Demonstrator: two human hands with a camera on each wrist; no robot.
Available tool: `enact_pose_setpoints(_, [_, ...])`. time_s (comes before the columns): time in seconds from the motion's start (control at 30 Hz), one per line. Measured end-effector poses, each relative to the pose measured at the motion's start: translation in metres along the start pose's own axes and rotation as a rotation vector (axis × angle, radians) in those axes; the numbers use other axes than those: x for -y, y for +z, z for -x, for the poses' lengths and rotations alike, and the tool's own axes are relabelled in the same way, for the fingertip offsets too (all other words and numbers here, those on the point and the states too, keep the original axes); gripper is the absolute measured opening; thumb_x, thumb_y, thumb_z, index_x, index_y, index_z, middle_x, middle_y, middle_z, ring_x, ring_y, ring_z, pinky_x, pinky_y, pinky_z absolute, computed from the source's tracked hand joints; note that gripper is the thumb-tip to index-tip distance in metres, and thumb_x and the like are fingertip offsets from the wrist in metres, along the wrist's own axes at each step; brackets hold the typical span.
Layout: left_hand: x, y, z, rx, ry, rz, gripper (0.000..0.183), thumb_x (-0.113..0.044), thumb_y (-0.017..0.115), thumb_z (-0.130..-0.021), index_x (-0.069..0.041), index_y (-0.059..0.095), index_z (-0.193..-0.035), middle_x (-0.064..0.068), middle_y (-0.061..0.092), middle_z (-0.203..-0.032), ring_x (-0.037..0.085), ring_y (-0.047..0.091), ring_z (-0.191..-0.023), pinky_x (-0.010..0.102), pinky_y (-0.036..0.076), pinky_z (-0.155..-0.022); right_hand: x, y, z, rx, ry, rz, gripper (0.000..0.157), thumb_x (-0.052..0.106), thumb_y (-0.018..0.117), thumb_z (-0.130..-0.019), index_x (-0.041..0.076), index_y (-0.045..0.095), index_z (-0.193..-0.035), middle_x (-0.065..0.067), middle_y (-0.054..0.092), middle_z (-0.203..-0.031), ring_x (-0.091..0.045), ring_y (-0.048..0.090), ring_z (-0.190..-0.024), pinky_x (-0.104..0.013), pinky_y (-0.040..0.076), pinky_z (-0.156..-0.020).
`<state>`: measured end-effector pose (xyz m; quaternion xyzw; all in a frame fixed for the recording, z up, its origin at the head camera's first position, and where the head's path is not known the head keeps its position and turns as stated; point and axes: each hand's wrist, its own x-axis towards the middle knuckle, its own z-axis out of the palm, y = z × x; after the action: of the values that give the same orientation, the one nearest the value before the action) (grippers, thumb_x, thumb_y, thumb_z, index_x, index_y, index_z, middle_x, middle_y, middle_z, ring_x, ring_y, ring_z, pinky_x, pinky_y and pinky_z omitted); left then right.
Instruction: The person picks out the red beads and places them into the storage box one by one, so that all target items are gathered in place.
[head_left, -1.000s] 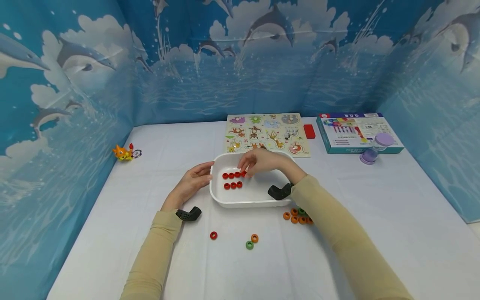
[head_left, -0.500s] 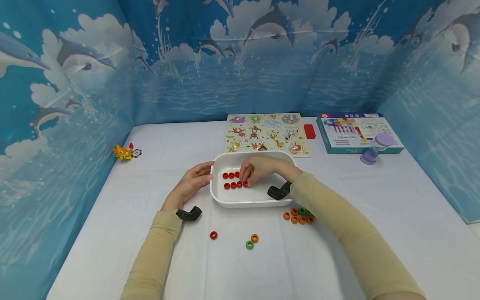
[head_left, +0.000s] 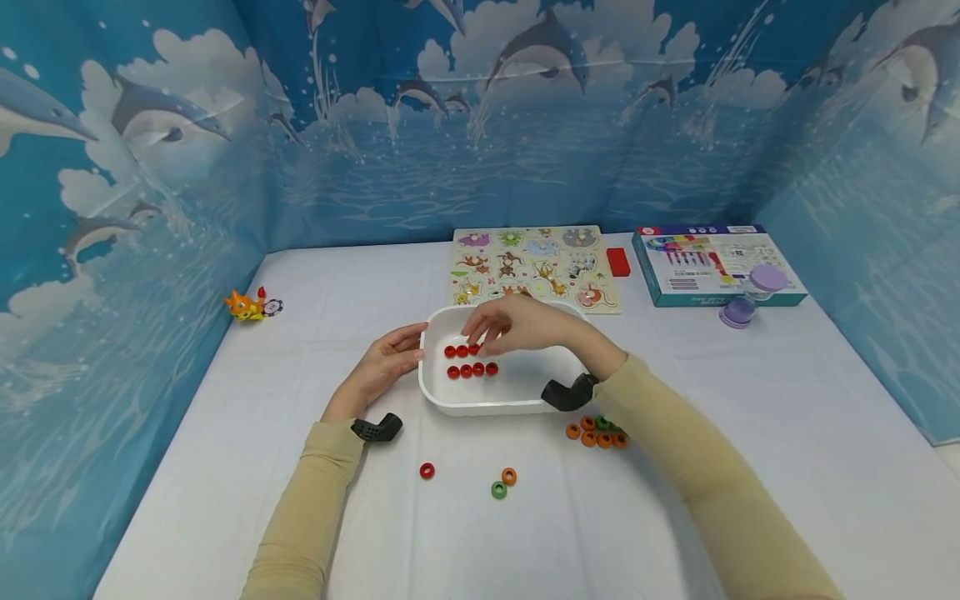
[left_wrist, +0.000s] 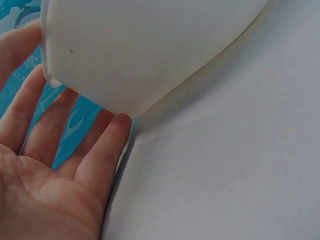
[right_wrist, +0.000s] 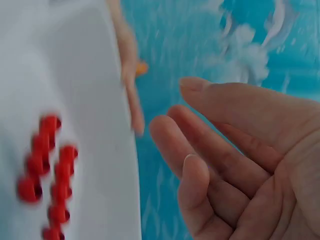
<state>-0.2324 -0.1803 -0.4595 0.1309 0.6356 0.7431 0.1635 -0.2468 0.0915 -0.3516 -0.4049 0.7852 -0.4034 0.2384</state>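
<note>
A white tray (head_left: 540, 379) lies in front of me in the head view, with two rows of small red rings inside: a back row (head_left: 450, 352) and a front row (head_left: 467, 372). My left hand (head_left: 382, 362) is at the tray's left end; in the left wrist view its fingertips (left_wrist: 121, 120) touch the outer wall, fingers extended. Over the tray, my right hand (head_left: 517, 323) hovers above the back row and overlaps its right end. The right wrist view shows that hand's fingers (right_wrist: 165, 137) loosely bent with nothing between them.
Near me lie a red ring (head_left: 427, 471), an orange ring (head_left: 509, 476) and a green ring (head_left: 498, 490). Several orange and green rings (head_left: 588, 439) cluster by the right sleeve. Behind stand an animal puzzle board (head_left: 525, 258), red block (head_left: 618, 262), box (head_left: 712, 267), purple-capped item (head_left: 738, 311); toy (head_left: 243, 306) left.
My right hand set a red ring at the right end of the front row, let go, and lifted up and back over the back row. The left hand stays at the tray.
</note>
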Motion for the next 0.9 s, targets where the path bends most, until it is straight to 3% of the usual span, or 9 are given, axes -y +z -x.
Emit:
enact_pose_setpoints(0.2, [0.001, -0.001, 0.000, 0.010, 0.011, 0.007, 0.051, -0.006, 0.061, -0.084, -0.006, 0.043, -0.131, 0.017, 0.041, -0.132, 0.021, 0.047, -0.114, 0.031, 0.043, -0.089, 0.029, 0.052, 0.015, 0.023, -0.136, -0.053, 0.029, 0.019, 0.068, -0.080, 0.009, 0.061, -0.106, 0.003, 0.063, -0.096, -0.009, 0.059, -0.085, -0.028, 0.049, -0.070])
enact_pose_setpoints(0.33, [0.001, -0.002, 0.000, 0.018, 0.013, 0.020, 0.050, -0.005, 0.060, -0.084, -0.005, 0.043, -0.131, 0.018, 0.041, -0.133, 0.022, 0.047, -0.114, 0.031, 0.044, -0.089, 0.030, 0.091, 0.016, 0.085, -0.164, -0.060, 0.026, 0.021, 0.068, -0.080, 0.013, 0.062, -0.104, 0.007, 0.062, -0.096, -0.010, 0.059, -0.088, -0.024, 0.049, -0.071])
enact_pose_setpoints(0.43, [0.001, -0.002, 0.000, 0.015, 0.007, 0.029, 0.049, -0.006, 0.061, -0.084, -0.007, 0.044, -0.130, 0.017, 0.041, -0.133, 0.022, 0.047, -0.114, 0.032, 0.044, -0.089, 0.025, 0.114, 0.014, 0.102, -0.164, -0.002, 0.028, 0.023, 0.068, -0.080, 0.013, 0.061, -0.106, 0.006, 0.062, -0.099, -0.009, 0.058, -0.092, -0.020, 0.048, -0.073])
enact_pose_setpoints(0.67, [0.001, -0.001, 0.000, 0.001, -0.006, 0.026, 0.050, -0.007, 0.062, -0.083, -0.008, 0.045, -0.130, 0.016, 0.041, -0.133, 0.022, 0.046, -0.115, 0.032, 0.043, -0.090, 0.002, 0.141, 0.002, 0.070, -0.160, 0.133, 0.031, 0.026, 0.071, -0.077, 0.017, 0.062, -0.105, 0.010, 0.060, -0.092, -0.004, 0.054, -0.085, -0.015, 0.046, -0.069])
enact_pose_setpoints(0.9, [0.002, -0.003, 0.000, 0.011, 0.003, 0.030, 0.048, -0.002, 0.058, -0.085, -0.006, 0.044, -0.130, 0.016, 0.042, -0.132, 0.023, 0.047, -0.114, 0.032, 0.043, -0.090, -0.010, 0.152, -0.005, 0.025, -0.176, 0.151, 0.025, 0.027, 0.072, -0.076, 0.025, 0.064, -0.099, 0.016, 0.059, -0.085, -0.002, 0.052, -0.080, -0.013, 0.044, -0.062])
